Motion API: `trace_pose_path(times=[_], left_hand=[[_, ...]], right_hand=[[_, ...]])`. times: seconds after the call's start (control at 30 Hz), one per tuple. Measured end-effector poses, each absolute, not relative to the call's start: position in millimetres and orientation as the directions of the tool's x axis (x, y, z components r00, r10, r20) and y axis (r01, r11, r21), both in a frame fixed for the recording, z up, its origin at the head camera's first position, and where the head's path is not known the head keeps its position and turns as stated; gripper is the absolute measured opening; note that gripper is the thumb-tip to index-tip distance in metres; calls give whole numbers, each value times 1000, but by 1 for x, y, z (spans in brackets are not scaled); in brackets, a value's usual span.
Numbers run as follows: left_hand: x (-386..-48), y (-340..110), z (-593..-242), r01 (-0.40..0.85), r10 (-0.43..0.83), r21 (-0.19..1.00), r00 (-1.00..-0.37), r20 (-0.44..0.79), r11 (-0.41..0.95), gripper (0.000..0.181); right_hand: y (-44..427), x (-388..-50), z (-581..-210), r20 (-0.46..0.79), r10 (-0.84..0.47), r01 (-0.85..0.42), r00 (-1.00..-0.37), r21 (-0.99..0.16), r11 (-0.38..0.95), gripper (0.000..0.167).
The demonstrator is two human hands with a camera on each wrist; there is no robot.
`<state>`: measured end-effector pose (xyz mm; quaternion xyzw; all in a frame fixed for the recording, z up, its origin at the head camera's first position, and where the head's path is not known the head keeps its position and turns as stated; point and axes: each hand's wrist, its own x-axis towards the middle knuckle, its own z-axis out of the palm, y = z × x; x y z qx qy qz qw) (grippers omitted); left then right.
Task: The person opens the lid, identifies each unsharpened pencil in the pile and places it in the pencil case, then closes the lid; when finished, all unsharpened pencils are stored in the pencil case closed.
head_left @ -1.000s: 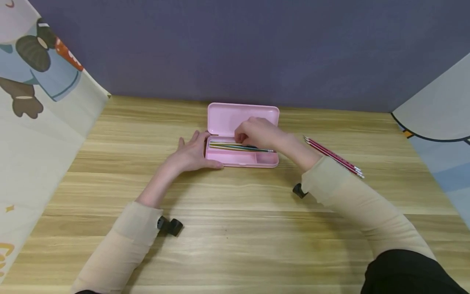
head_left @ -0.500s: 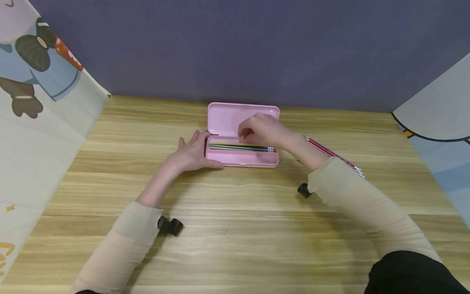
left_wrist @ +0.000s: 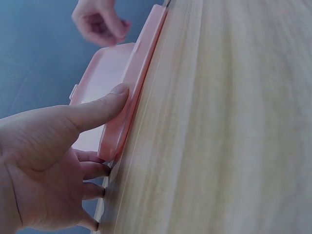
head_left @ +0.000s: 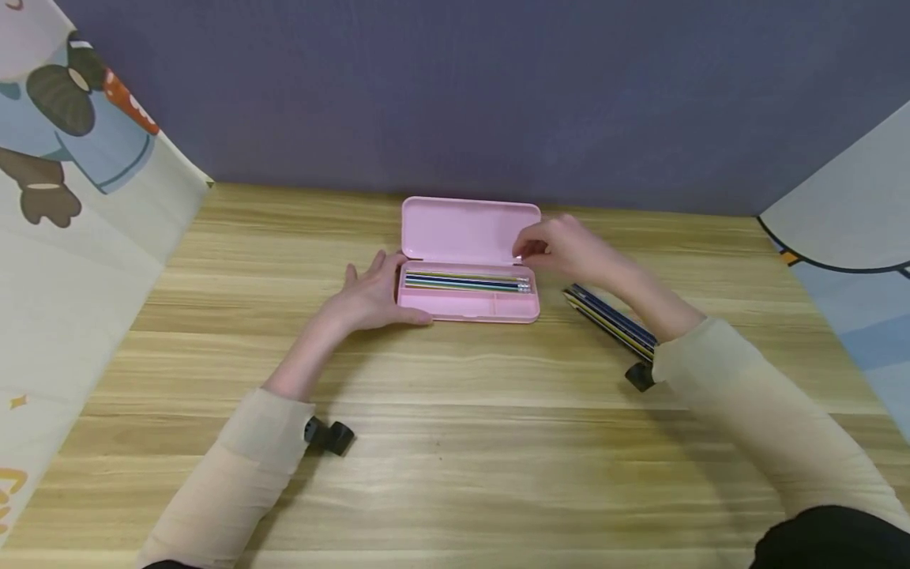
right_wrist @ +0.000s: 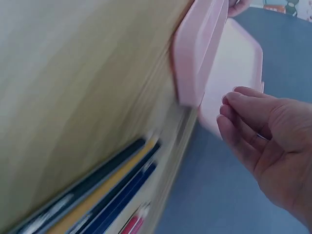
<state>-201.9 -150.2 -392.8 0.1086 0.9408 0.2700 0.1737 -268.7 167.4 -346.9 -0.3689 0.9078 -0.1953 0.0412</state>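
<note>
A pink pencil case [head_left: 448, 304] lies with its lid [head_left: 458, 229] swung back. Several striped pencils [head_left: 462, 282] lie in its long rear compartment. My left hand [head_left: 370, 300] rests around the case's left end, its thumb on the front wall and its fingers spread beside the left side, as the left wrist view shows. My right hand [head_left: 569, 251] hovers by the lid's right edge, fingers loosely bent and nothing between them. Below that hand, several dark and yellow pencils [head_left: 610, 322] lie on the table, partly hidden by the wrist.
Red pencils [right_wrist: 134, 224] lie beside the dark ones in the right wrist view. The wooden table [head_left: 441, 450] meets a dark blue backdrop [head_left: 462, 95] behind the case. A wrist camera [head_left: 640, 377] sticks out from the right sleeve.
My right hand has drawn back rightward from above the case's rear compartment, uncovering the pencils inside. The forearm now covers the red pencils and leaves the dark ones visible. My left hand stays in place.
</note>
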Motion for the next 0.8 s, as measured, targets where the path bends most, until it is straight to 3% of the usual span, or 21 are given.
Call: trace_pose_path(times=[0.17,0.47,0.67,0.8], left_hand=[[-202,-150,-393,111,298,546,-916,-267,831,109],[-202,-151,-391,106,297,550,-916,-271,828,108],[-202,-151,-391,117,302,553,-918,-256,825,107],[-202,-151,-391,118,306,557,-917,-257,822,106]], right_hand=[[201,-261,-352,26,-610,-561,-792,-424,711,16],[263,-243,-362,-48,-537,-438,-842,-518,734,36],[293,-231,-366,-116,-534,-409,-837,-514,754,53],[307,-223,-369,-131,-532,-401,-836,-517,756,55]])
